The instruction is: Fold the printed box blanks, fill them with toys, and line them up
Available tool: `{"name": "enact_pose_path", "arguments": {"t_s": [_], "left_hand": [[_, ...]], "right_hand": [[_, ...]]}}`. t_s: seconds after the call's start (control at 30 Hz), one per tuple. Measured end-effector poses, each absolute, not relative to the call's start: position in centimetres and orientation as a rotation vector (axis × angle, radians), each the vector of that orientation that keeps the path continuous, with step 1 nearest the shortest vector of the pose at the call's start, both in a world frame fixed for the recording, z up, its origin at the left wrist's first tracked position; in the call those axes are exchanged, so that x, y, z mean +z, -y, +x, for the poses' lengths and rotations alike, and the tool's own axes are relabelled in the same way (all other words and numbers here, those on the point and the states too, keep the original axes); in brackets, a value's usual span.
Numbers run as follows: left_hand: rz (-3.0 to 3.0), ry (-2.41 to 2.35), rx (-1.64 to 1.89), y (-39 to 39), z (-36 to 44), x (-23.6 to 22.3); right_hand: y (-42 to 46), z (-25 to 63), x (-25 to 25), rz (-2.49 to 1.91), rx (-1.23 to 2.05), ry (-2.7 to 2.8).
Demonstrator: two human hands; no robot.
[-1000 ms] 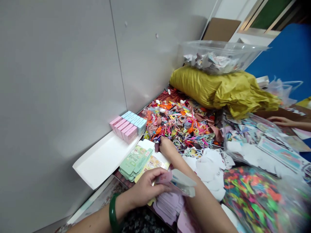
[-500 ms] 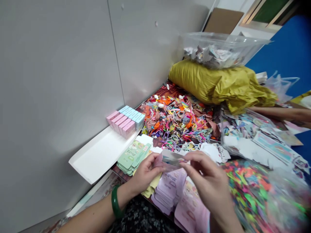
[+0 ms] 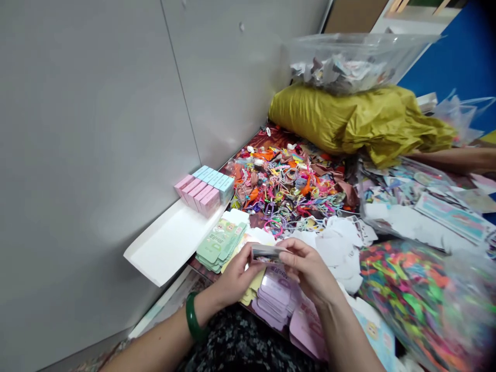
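My left hand (image 3: 236, 279), with a green bangle (image 3: 192, 324) on its wrist, and my right hand (image 3: 310, 268) are both closed on a small pink paper box (image 3: 266, 253), held edge-on between them above the table's near edge. Under the hands lie fanned stacks of flat purple box blanks (image 3: 276, 299), with green blanks (image 3: 220, 243) to the left. A heap of colourful hair ties and clips (image 3: 287, 194) lies just beyond my hands. Finished pink and blue boxes (image 3: 203, 188) stand in a row on a white tray (image 3: 166, 248) against the wall.
A yellow bag (image 3: 360, 121) sits at the back under a clear plastic bin (image 3: 349, 62) of printed cards. White card cut-outs (image 3: 337, 248) and bags of printed sheets (image 3: 430, 212) lie at right. Another person's arm (image 3: 457, 157) reaches in from the right. A grey wall (image 3: 96, 129) bounds the left.
My right hand came back from the heap of hair ties to the pink box in my left hand. Both hands now grip the box, which has turned edge-on.
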State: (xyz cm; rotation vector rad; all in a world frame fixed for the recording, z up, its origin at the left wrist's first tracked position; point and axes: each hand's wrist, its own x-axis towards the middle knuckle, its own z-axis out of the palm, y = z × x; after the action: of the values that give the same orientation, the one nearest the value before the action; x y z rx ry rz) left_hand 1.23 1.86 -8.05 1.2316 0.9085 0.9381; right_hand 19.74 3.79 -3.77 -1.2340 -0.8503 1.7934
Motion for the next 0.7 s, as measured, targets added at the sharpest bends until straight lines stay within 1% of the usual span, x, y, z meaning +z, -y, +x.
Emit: {"name": "enact_pose_path", "arguments": {"t_s": [0.17,0.3,0.5,0.63,0.7], "left_hand": [[1.127,-0.796,0.928,-1.8,0.4,-7.5],[1.141,-0.926,0.947,-2.3,0.5,-6.6],[1.333,-1.036,0.982,-2.7,0.9,-5.1],[1.22,-1.044,0.906,-2.8,1.0,-4.7],[1.135,-1.031,0.916,-3.0,1.0,-4.6]], "right_hand": [[-4.1,19.1,-5.0,-1.244,1.899,0.892],[-4.2,19.2,-5.3,-1.272,1.915,0.944],[-4.0,19.6,-5.6,-1.316,1.885,1.004],[-3.8,19.3,-5.5,-1.379,1.831,1.111],[-3.7,19.0,-5.6,-1.418,1.676,1.174]]}}
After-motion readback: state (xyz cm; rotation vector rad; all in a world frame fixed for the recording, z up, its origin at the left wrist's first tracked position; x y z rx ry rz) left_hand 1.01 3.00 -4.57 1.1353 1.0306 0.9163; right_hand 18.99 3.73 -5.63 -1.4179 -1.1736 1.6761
